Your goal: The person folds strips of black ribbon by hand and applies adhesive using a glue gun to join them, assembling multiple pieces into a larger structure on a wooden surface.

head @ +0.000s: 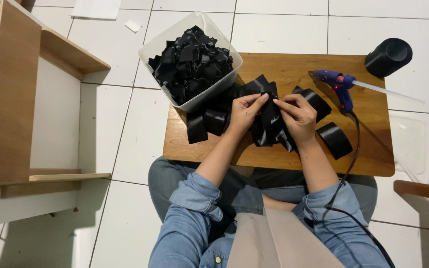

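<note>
Both hands, left (244,113) and right (299,118), pinch a black ribbon piece (270,119), glue gun (337,84) just beside, tub (190,59) near.

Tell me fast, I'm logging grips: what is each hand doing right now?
Left hand: pinched shut on the black ribbon piece.
Right hand: pinched shut on the same black ribbon piece.

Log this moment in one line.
left hand: pinching black ribbon piece | right hand: pinching same piece | glue gun: on wooden board
</note>
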